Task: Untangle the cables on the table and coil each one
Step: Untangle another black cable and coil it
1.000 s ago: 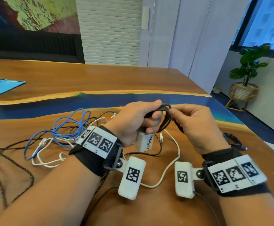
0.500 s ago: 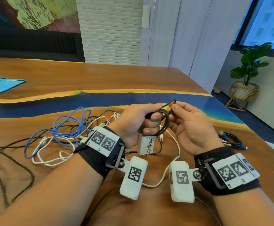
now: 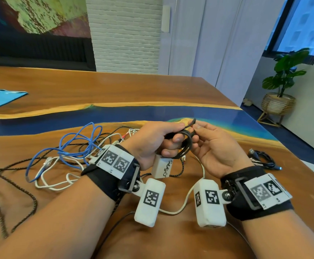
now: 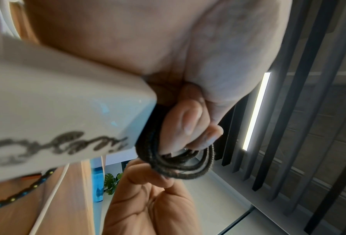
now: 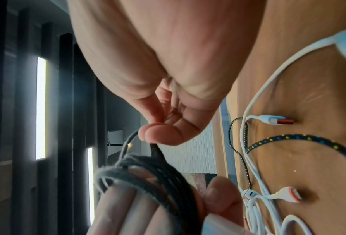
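Observation:
My left hand (image 3: 168, 140) is curled round a small coil of black cable (image 3: 186, 144), held above the table; the same coil (image 4: 176, 165) loops around its fingers in the left wrist view. My right hand (image 3: 196, 128) pinches the loose end of that black cable (image 5: 156, 151) between thumb and forefinger, just above the coil. A white charger block (image 3: 161, 168) hangs below my left hand. On the table to the left lies a tangle of a blue cable (image 3: 74, 144), white cables (image 3: 55, 182) and a black braided cable (image 3: 12, 186).
A coiled black cable (image 3: 262, 159) with a USB plug lies near the table's right edge. A blue sheet (image 3: 1, 98) sits at the far left. A potted plant (image 3: 281, 86) stands on the floor beyond the table (image 3: 115, 90).
My right hand has turned palm-up and brought the cable's end up over the coil. The left hand has kept its hold on the coil.

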